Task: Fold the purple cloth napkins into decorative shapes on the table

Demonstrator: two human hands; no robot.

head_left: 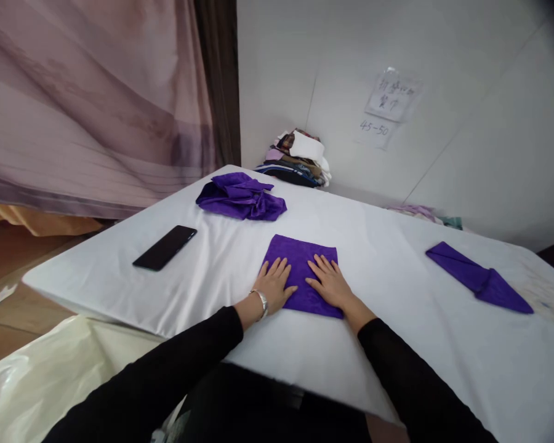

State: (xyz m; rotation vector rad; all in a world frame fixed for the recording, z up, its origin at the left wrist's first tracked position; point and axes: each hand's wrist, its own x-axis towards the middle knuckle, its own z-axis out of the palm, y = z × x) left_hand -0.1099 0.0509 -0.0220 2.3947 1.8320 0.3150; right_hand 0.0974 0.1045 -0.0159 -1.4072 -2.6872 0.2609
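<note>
- Where the near edge of the white-covered table is faced by the person, the forearms are covered by black sleeves.
- A roughly square purple cloth is laid flat, just in from that near edge.
- Its left side is touched by the left hand, held palm down with fingers spread; a silver bracelet is worn at the wrist.
- Its right side is touched by the right hand, also held palm down, fingers spread.
- Near the left edge, a black phone is laid slantwise.
- Toward the far right corner, a narrow folded purple piece is set apart.
- Near the far left corner, a purple heap is loosely bunched.
- Beyond the far edge, mixed fabrics are piled.
- Handwritten sheets are fixed to the wall.
</note>
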